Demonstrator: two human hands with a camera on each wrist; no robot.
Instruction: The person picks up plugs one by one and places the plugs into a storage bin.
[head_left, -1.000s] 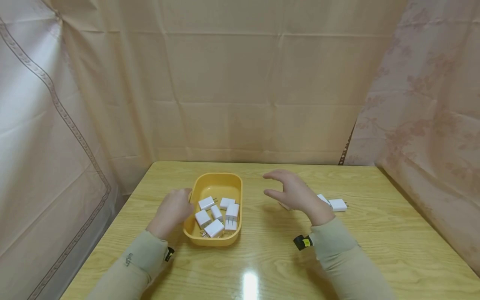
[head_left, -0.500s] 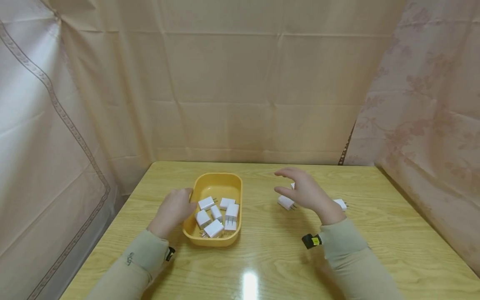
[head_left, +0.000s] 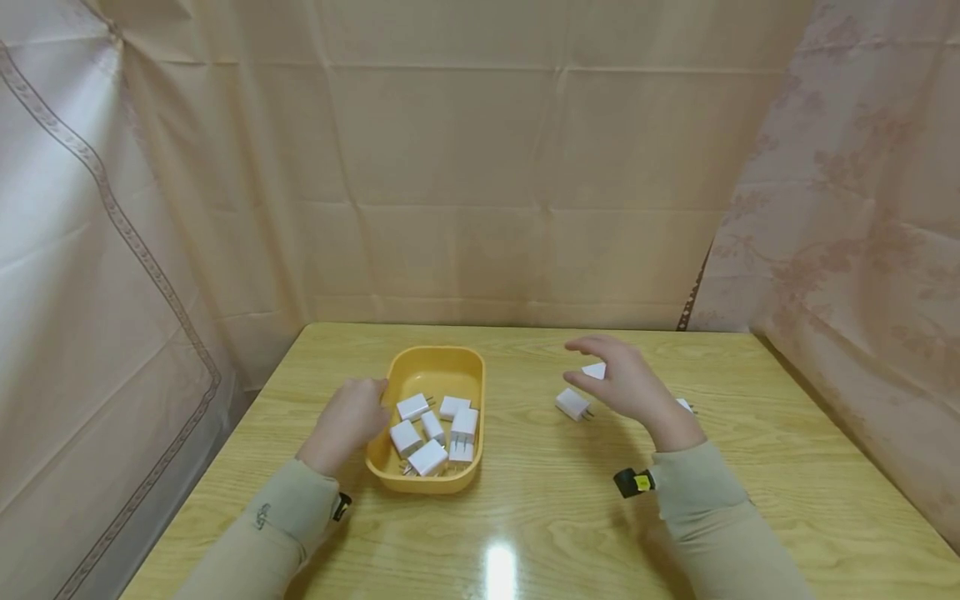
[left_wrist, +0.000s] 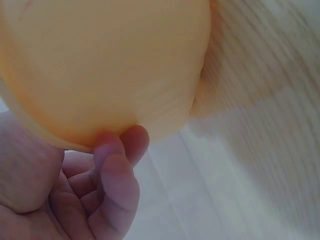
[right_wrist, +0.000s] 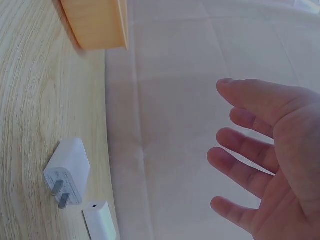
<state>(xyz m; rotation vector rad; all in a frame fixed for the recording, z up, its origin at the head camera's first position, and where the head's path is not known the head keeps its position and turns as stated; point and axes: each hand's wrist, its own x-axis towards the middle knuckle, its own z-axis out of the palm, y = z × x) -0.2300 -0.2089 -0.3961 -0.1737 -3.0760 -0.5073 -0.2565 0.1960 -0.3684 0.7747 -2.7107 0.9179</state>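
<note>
My left hand (head_left: 348, 423) grips the left rim of a yellow plastic tray (head_left: 433, 360), which holds several white plug chargers (head_left: 428, 457). In the left wrist view the fingers curl over the edge of the tray (left_wrist: 115, 65). My right hand (head_left: 630, 385) hovers over the table with its fingers spread and nothing held. Just left of it a white charger (head_left: 572, 404) lies with its prongs out; another charger (head_left: 595, 371) is partly covered by the hand. The right wrist view shows the nearer charger (right_wrist: 67, 170) and the second charger (right_wrist: 100, 221) apart from the fingers.
Right of the right wrist, a further charger (head_left: 684, 405) on the wooden table (head_left: 540, 517) is mostly hidden behind the arm. Draped cloth (head_left: 480, 208) hangs behind the table's far edge and along both sides.
My right hand has moved to the right, away from the tray, uncovering the chargers on the table to its left. The left hand stays on the tray, which has not moved.
</note>
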